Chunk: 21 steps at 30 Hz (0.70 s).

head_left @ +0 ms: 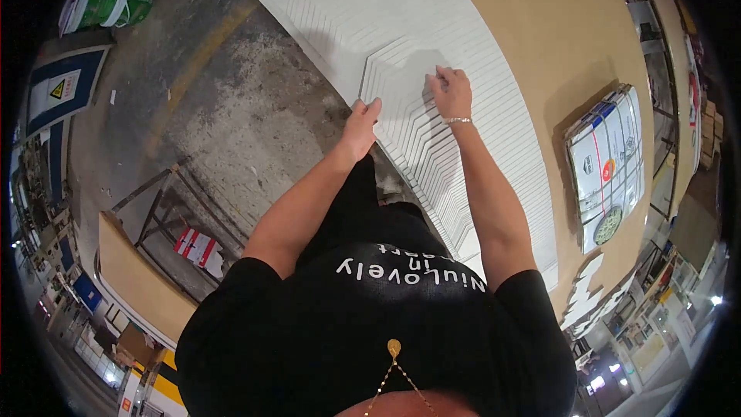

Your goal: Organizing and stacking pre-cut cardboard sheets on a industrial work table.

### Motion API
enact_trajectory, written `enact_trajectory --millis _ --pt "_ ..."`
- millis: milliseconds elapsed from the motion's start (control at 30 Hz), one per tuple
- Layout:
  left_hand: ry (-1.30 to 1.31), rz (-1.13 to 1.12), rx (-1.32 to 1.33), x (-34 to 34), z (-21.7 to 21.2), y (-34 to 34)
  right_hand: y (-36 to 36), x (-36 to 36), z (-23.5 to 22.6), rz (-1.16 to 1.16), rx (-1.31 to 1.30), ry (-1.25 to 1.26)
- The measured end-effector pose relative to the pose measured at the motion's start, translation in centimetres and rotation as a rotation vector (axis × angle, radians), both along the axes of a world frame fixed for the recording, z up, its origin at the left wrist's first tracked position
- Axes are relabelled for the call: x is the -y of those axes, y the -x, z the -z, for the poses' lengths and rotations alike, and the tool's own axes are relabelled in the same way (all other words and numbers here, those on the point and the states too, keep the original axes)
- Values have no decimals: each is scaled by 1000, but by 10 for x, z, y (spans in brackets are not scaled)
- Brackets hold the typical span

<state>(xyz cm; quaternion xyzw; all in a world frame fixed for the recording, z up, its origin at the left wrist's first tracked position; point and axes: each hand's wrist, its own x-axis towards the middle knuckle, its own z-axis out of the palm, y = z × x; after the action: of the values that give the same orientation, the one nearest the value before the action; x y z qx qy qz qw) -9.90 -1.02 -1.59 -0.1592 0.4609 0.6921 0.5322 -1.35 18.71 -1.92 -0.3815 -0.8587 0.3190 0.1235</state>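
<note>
A stack of white sheets cut with angled edges (421, 135) lies on a brown board table (540, 23), fanned so each edge steps out from the one below. My left hand (361, 125) grips the stack's near left edge with thumb on top. My right hand (451, 93), a bracelet on its wrist, rests fingers down on the top sheet (401, 69). Both forearms reach up from the lower middle over my black shirt.
A flat white box with coloured print (606, 166) sits on the table at right. White offcuts (587, 301) lie near the table's lower right. Paint buckets (104, 6) stand on the concrete floor at top left. A metal stand (166, 208) and a leaning board (135, 282) are at left.
</note>
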Motion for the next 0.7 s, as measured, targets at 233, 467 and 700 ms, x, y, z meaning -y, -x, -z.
enact_trajectory --millis 233,467,700 --pt "-108 46 218 -2 -5 -4 -33 -12 -18 181 -143 74" --pt "-222 294 314 25 -5 -57 -177 37 -73 263 -57 -33" --pt "142 699 -683 13 2 -74 -334 172 -72 311 330 -83"
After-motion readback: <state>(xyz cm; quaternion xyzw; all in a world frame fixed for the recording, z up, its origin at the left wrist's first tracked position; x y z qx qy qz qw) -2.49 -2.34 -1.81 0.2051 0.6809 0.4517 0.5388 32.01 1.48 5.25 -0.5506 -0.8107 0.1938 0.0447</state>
